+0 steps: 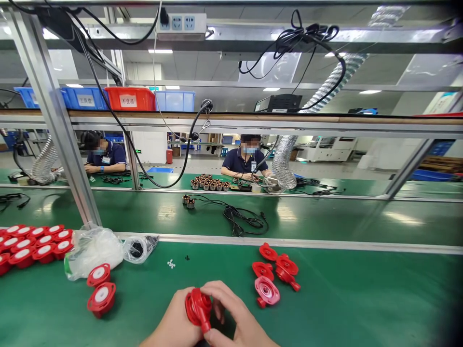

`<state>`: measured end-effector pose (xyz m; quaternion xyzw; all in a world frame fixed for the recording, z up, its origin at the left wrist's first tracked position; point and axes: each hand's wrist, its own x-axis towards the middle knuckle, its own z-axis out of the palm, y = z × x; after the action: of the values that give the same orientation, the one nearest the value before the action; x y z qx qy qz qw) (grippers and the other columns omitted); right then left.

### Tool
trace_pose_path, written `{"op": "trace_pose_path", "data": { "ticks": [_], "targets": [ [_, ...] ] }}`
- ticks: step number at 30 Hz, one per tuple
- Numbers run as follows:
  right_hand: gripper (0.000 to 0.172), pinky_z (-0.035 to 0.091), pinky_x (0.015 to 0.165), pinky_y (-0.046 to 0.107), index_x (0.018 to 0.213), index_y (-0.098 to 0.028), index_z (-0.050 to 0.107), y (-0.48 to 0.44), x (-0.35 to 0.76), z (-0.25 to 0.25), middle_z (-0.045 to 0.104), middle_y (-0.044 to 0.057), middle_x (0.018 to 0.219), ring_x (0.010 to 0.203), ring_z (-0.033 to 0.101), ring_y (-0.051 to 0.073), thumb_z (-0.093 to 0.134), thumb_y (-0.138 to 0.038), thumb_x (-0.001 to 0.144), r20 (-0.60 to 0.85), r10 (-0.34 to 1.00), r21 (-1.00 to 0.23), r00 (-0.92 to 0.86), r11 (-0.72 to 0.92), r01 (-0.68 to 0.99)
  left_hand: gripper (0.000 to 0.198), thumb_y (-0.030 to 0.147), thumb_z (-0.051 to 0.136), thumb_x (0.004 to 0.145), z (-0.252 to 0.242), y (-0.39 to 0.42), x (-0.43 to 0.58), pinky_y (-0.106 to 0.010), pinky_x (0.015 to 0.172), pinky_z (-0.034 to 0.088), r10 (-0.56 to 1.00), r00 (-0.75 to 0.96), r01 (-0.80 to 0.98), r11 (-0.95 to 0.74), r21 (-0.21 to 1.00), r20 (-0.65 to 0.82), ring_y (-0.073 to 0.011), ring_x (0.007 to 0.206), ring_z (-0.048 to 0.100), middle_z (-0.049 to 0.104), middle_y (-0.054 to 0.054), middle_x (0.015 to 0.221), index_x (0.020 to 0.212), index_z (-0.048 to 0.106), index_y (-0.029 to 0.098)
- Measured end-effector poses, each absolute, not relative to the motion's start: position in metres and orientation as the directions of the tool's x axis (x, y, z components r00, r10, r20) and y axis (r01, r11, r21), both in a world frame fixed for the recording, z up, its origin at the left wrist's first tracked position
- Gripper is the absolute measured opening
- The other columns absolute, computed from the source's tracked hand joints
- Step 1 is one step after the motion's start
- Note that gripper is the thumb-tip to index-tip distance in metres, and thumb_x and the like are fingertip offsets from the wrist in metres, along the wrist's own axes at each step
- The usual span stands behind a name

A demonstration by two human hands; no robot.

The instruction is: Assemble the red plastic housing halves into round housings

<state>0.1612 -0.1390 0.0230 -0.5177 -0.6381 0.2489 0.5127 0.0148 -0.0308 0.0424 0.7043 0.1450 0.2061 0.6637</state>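
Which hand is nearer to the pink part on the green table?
Right. The right hand is just to the near left of the pink part; the left hand is farther left.

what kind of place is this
Probably a factory assembly line: rows of matching red-and-white parts on a long green workbench, labelled bins on the shelf above, and two people working at a bench opposite.

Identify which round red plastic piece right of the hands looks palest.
The pinkish-red round plastic piece, closest of that group to the person's right hand; the other pieces look deeper red and lie farther away.
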Motion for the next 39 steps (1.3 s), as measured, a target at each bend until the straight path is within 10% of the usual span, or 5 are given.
{"op": "trace_pose_path", "data": {
  "ticks": [19, 26, 39],
  "targets": [
    [0.065, 0.054, 0.083, 0.031, 0.147, -0.03, 0.055, -0.142, 0.16, 0.031, 0.057, 0.011, 0.134, 0.107, 0.063, 0.026, 0.068, -0.023, 0.084, 0.328, 0.944, -0.833, -0.034, 0.306, 0.461, 0.022, 0.009, 0.054, 0.062, 0.034, -0.027, 0.013, -0.021, 0.058, 0.039, 0.453, 0.89, -0.014, -0.096, 0.995, 0.056, -0.0124, 0.065, 0.05, 0.065, 0.001, 0.071, 0.077, 0.071, 0.011],
    [0.063, 0.038, 0.118, 0.051, 0.147, -0.025, 0.056, -0.14, 0.162, 0.016, 0.053, 0.014, 0.15, 0.138, 0.05, 0.035, 0.073, -0.035, 0.087, 0.37, 0.929, -0.783, 0.019, 0.3, 0.545, 0.01, 0.009, 0.055, 0.06, 0.034, -0.027, 0.015, -0.022, 0.056, 0.031, 0.497, 0.867, 0.021, -0.105, 0.994, 0.034, -0.0108, 0.062, 0.036, 0.051, 0.005, 0.063, 0.068, 0.059, 0.014],
    [0.057, 0.051, 0.104, 0.054, 0.135, -0.026, 0.068, -0.134, 0.145, -0.011, 0.07, 0.014, 0.127, 0.106, 0.069, 0.037, 0.079, -0.043, 0.082, 0.421, 0.871, -0.754, 0.254, 0.18, 0.632, 0.013, 0.017, 0.064, 0.078, 0.005, -0.032, 0.016, -0.024, 0.061, 0.041, 0.693, 0.709, 0.081, -0.271, 0.959, 0.136, -0.0147, 0.064, 0.054, 0.064, 0.001, 0.068, 0.071, 0.053, 0.019]
  ]
}}
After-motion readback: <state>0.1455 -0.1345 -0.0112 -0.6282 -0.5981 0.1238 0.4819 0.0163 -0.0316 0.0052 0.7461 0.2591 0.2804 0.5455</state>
